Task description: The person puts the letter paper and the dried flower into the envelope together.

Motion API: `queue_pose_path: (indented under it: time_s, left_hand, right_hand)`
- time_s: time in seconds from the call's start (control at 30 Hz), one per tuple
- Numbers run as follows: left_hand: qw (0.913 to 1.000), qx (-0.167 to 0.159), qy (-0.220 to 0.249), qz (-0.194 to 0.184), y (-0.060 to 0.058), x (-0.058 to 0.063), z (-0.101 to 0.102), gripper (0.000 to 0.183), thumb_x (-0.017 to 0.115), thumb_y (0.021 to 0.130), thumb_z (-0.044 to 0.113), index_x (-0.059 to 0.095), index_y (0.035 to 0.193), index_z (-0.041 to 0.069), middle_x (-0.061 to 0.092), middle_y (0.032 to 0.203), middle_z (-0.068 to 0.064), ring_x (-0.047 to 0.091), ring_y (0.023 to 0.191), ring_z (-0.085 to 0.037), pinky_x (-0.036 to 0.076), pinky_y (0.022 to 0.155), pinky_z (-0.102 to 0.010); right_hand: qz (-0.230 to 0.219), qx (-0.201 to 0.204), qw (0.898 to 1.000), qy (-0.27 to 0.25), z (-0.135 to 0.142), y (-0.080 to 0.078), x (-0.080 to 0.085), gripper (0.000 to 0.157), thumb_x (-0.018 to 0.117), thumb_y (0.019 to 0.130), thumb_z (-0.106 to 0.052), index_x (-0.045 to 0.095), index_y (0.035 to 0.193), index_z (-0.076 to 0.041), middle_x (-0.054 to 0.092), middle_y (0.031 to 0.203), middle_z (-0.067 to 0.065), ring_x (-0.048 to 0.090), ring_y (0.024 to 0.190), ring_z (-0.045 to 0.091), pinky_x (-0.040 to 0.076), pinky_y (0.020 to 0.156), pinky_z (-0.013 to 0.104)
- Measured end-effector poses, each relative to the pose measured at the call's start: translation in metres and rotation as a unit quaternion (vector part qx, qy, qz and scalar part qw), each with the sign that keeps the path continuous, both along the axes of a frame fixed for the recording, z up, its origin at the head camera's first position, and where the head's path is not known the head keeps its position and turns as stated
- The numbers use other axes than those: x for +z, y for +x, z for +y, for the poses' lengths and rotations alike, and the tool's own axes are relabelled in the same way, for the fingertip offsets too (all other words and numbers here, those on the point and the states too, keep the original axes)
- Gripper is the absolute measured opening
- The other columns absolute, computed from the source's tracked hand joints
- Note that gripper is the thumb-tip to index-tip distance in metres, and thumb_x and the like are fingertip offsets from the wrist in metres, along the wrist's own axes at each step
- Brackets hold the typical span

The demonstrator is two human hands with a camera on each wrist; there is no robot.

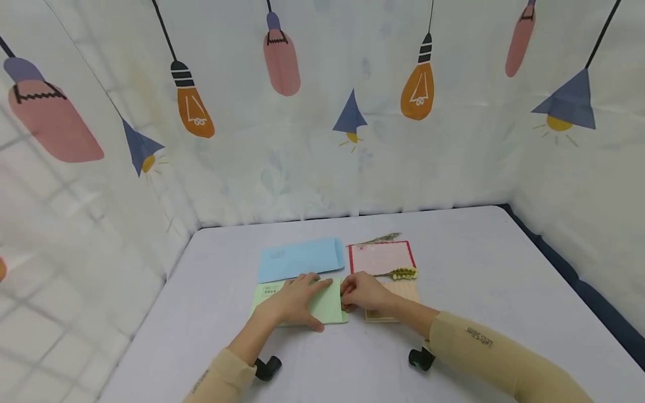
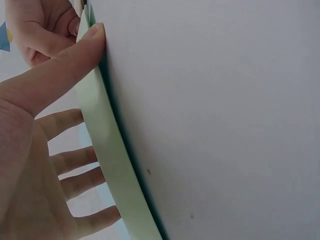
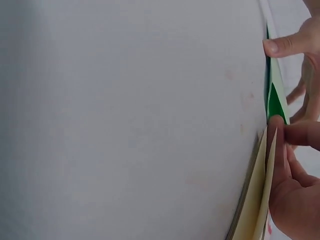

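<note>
A pale green envelope (image 1: 328,307) lies on the white table in front of the person. The left hand (image 1: 297,302) spreads across it with straight fingers, its thumb at the near edge; in the left wrist view that thumb presses the edge of the envelope (image 2: 107,140). At the right end, the right hand (image 1: 368,294) pinches the envelope's edge between thumb and fingers. Deep green lining shows in the parted end of the envelope (image 3: 276,104) in the right wrist view. Partly hidden beneath the right forearm is a beige striped paper piece (image 1: 407,290).
Behind the green envelope lies a light blue envelope (image 1: 302,258). To its right is a pink card (image 1: 380,257) with a red border. One dried sprig (image 1: 387,238) lies at the card's far edge, a yellowish flower sprig (image 1: 405,273) at its near corner. Patterned curtains (image 1: 312,168) surround the table.
</note>
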State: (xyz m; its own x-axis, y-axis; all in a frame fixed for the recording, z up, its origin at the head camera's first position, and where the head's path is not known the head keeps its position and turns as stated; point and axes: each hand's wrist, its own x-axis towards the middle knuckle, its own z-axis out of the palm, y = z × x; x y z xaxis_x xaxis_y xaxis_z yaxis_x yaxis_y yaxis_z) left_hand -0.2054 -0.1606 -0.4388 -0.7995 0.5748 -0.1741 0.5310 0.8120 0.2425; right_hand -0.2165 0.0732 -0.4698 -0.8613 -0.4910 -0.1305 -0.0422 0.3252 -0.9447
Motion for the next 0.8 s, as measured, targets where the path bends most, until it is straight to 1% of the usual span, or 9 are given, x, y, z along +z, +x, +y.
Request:
queue_pose_path:
  time_s: [0.13, 0.2, 0.33, 0.5, 0.67, 0.8]
  left_hand:
    - [1.0000, 0.002, 0.004, -0.008, 0.001, -0.003, 0.000, 0.102, 0.089, 0.073, 0.055, 0.043, 0.158, 0.023, 0.044, 0.150, -0.010, 0.042, 0.138, -0.034, 0.036, 0.107, -0.062]
    - [1.0000, 0.005, -0.002, -0.001, 0.001, -0.003, 0.000, 0.102, 0.089, 0.073, 0.056, 0.042, 0.158, 0.023, 0.044, 0.150, -0.010, 0.042, 0.139, -0.034, 0.036, 0.107, -0.063]
    - [0.9999, 0.012, -0.003, 0.008, -0.001, -0.002, 0.001, 0.102, 0.088, 0.073, 0.056, 0.042, 0.158, 0.024, 0.043, 0.152, -0.010, 0.039, 0.141, -0.035, 0.034, 0.107, -0.064]
    - [0.9999, 0.012, 0.003, 0.001, 0.000, 0.000, -0.001, 0.102, 0.089, 0.073, 0.054, 0.042, 0.158, 0.025, 0.041, 0.153, -0.011, 0.038, 0.141, -0.035, 0.034, 0.107, -0.065]
    - [0.9998, 0.009, -0.010, -0.013, 0.000, 0.003, -0.002, 0.105, 0.091, 0.072, 0.053, 0.040, 0.160, 0.026, 0.042, 0.153, -0.012, 0.039, 0.141, -0.036, 0.033, 0.107, -0.067]
    - [0.9995, 0.010, -0.026, -0.012, -0.003, 0.009, -0.005, 0.107, 0.094, 0.069, 0.049, 0.041, 0.159, 0.024, 0.044, 0.151, -0.012, 0.042, 0.138, -0.036, 0.035, 0.105, -0.067]
  right_hand:
    - [-0.023, 0.007, 1.000, 0.002, 0.000, -0.003, 0.000, 0.010, 0.072, 0.088, 0.003, 0.067, 0.097, 0.005, 0.066, 0.082, 0.010, 0.071, 0.068, 0.022, 0.061, 0.066, 0.034]
    - [-0.028, 0.010, 1.000, 0.000, 0.001, -0.005, 0.001, 0.010, 0.072, 0.088, 0.003, 0.067, 0.097, 0.005, 0.066, 0.082, 0.011, 0.072, 0.068, 0.022, 0.062, 0.067, 0.034]
    - [-0.021, 0.016, 1.000, 0.003, 0.002, -0.008, 0.004, 0.015, 0.074, 0.087, 0.002, 0.067, 0.100, 0.005, 0.066, 0.084, 0.010, 0.072, 0.070, 0.022, 0.062, 0.067, 0.034]
    - [-0.018, 0.028, 0.999, 0.014, 0.004, -0.009, 0.008, 0.017, 0.076, 0.089, -0.003, 0.068, 0.103, 0.004, 0.068, 0.085, 0.009, 0.072, 0.071, 0.022, 0.061, 0.069, 0.034]
    - [-0.015, 0.040, 0.999, 0.030, 0.006, -0.008, 0.007, 0.017, 0.076, 0.091, -0.009, 0.071, 0.103, 0.001, 0.070, 0.085, 0.006, 0.072, 0.073, 0.020, 0.061, 0.071, 0.032]
    - [-0.012, 0.043, 0.999, 0.028, 0.005, -0.010, 0.007, 0.016, 0.075, 0.094, -0.012, 0.072, 0.103, 0.001, 0.071, 0.086, 0.006, 0.072, 0.075, 0.021, 0.061, 0.071, 0.032]
